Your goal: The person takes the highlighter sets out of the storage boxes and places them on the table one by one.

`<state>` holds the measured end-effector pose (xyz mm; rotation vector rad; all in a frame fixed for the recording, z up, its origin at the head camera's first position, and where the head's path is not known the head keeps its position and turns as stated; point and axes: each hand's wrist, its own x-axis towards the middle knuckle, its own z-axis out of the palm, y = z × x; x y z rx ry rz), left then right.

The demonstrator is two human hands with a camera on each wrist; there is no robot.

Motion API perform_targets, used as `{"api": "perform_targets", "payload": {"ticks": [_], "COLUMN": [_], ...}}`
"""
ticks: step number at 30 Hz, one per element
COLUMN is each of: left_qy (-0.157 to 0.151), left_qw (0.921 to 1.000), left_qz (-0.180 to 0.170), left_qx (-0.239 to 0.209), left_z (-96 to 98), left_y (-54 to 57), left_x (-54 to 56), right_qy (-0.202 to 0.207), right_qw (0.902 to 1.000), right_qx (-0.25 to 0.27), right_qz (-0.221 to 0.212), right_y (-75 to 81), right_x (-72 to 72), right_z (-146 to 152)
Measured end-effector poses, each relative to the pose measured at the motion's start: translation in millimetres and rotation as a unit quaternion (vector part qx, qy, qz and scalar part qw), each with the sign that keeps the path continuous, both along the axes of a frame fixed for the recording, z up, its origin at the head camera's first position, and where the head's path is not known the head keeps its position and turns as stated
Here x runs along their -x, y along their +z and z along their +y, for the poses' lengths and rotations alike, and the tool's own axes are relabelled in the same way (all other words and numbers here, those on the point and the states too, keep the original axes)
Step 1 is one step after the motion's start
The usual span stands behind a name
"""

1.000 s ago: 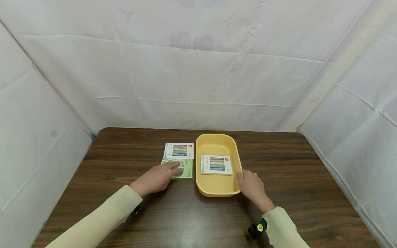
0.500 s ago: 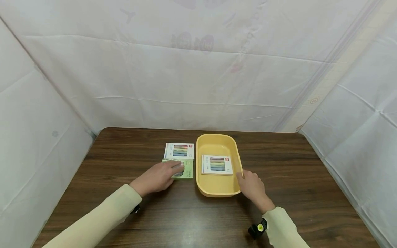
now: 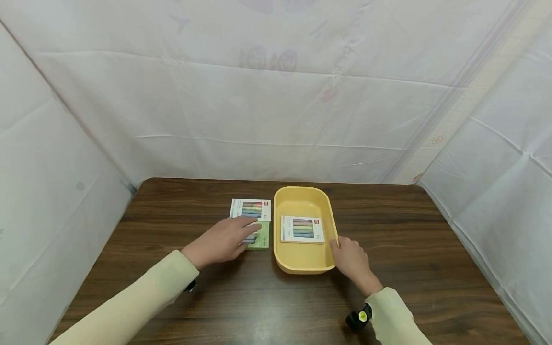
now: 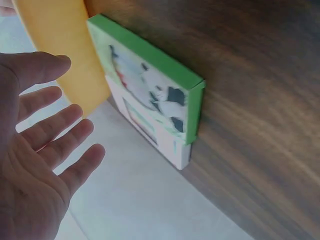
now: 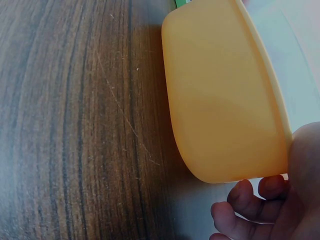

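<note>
My left hand (image 3: pixel 220 241) hovers over a flat green box (image 3: pixel 262 239) with a panda printed on it. In the left wrist view the fingers are spread and apart from this green box (image 4: pixel 150 80). Beyond it lies a white box of coloured sticks (image 3: pixel 250 209), touching or nearly touching the green one. My right hand (image 3: pixel 351 261) pinches the right rim of a yellow plastic tub (image 3: pixel 302 261), and several fingers show below the tub wall (image 5: pixel 225 95) in the right wrist view. Flat inside the tub is another white box of coloured sticks (image 3: pixel 303 229).
The dark wood table (image 3: pixel 181 211) holds everything. White sheets (image 3: pixel 276 105) hang behind the table and along both sides. The tub stands just right of the boxes, with a narrow gap between.
My left hand has risen off the green box and shifted slightly away from me, its fingers spreading. The boxes, the tub and my right hand stay where they were.
</note>
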<state>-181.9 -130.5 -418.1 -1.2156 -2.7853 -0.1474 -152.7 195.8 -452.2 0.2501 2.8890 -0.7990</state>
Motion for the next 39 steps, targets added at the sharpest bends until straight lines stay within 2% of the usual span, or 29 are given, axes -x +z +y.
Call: {"api": "perform_targets", "payload": {"ticks": [3,8,11,16,24,28,39], "left_qy": [-0.005,-0.026,-0.028,-0.021,-0.025,-0.019,-0.019], "left_qw": [0.9999,0.9982,0.9975,0.9990,0.9994,0.9996,0.9996], "left_qz": [0.008,0.048,0.055,0.029,0.006,-0.009,-0.013], "left_qx": [-0.005,-0.027,-0.032,-0.028,-0.024,-0.020,-0.014], "left_z": [3.3,8.4,12.8,23.5,39.0,45.4,57.3], "left_y": [6.1,15.1,18.9,24.6,30.3,30.2,23.5], "left_x": [0.7,4.3,7.6,12.3,15.6,16.9,22.6], "right_qy": [0.001,0.002,0.002,0.002,0.003,0.004,0.002], "right_qw": [1.0000,1.0000,1.0000,1.0000,1.0000,1.0000,0.9999], "right_qx": [0.002,0.000,-0.002,0.000,-0.004,-0.004,0.003], "right_qz": [-0.001,-0.001,0.000,-0.001,0.005,0.007,0.010], "right_y": [-0.1,-1.3,-1.7,-1.3,-1.9,-2.6,-5.0], "right_x": [0.1,1.0,1.3,1.1,1.8,2.0,1.3], "right_z": [0.5,1.1,1.3,1.6,1.7,1.7,1.5]}}
